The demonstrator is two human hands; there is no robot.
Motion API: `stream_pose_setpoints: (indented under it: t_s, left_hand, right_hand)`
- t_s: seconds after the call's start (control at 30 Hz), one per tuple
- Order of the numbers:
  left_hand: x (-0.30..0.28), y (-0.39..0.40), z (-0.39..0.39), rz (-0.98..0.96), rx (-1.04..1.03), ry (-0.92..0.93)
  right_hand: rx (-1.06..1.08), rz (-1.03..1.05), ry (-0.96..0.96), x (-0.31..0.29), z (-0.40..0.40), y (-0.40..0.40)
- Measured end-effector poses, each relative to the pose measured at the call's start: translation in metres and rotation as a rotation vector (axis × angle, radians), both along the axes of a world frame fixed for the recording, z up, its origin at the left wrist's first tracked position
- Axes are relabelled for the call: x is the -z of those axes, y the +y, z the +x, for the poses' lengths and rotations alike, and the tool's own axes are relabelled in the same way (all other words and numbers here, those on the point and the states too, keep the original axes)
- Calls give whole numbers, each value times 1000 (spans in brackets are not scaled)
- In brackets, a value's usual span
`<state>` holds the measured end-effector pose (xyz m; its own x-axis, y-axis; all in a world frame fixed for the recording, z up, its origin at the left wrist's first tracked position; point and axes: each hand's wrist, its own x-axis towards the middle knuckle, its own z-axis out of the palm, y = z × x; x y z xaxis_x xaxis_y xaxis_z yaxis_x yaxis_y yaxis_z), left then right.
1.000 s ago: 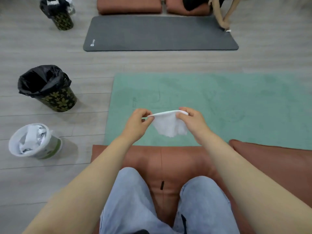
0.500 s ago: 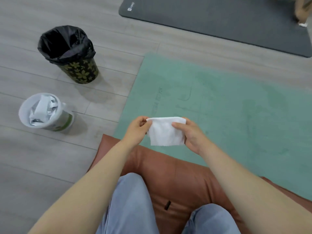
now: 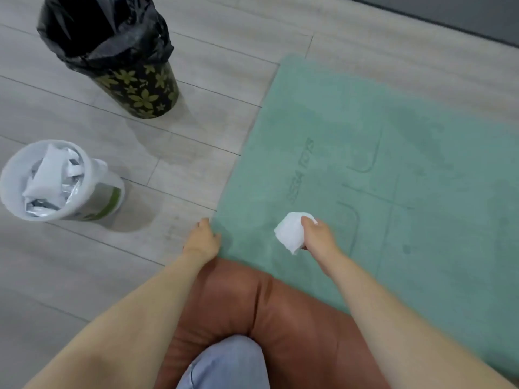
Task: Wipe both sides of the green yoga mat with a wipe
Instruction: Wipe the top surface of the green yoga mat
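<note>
I count one green yoga mat [image 3: 393, 169], one white wipe [image 3: 290, 233], and two hands: left hand [image 3: 201, 240], right hand [image 3: 318, 234]. I see one black flower-patterned bin [image 3: 137, 91] with a black liner, one white tub [image 3: 84, 192] of crumpled packets, one brown cushion [image 3: 269, 310], one dark mat corner [image 3: 477, 15].

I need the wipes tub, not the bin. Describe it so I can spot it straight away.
Start at the green yoga mat and look left across the wooden floor. Two containers stand there: the wipes tub is the nearer one, towards the left edge of view. Unlike the flowered bin with its black bag, it is white with green and holds crumpled white sheets.
</note>
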<state>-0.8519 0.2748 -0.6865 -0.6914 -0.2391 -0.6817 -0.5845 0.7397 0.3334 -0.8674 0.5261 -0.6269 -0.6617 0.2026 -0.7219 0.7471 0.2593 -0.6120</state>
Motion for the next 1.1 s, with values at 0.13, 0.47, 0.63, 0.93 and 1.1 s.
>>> stream_pose_setpoints:
  t_s: [0.13,0.47,0.63,0.93,1.1]
  left_hand:
    - [57,1,-50,11,-182,54]
    - [99,33,-125,129,45,525]
    - [121,20,-140,51,260,435]
    - [152,-22,-79,-130,382,771]
    - [156,-23,-81,-101,357,775]
  right_hand:
    - [-105,196,123,50,-20,-7]
    - [205,253,526,114,-58,1]
    - [-124,315,589,142,-78,-9]
    - [-369,450,807,183,-143,-72]
    - [-698,558,707,202,-142,-106]
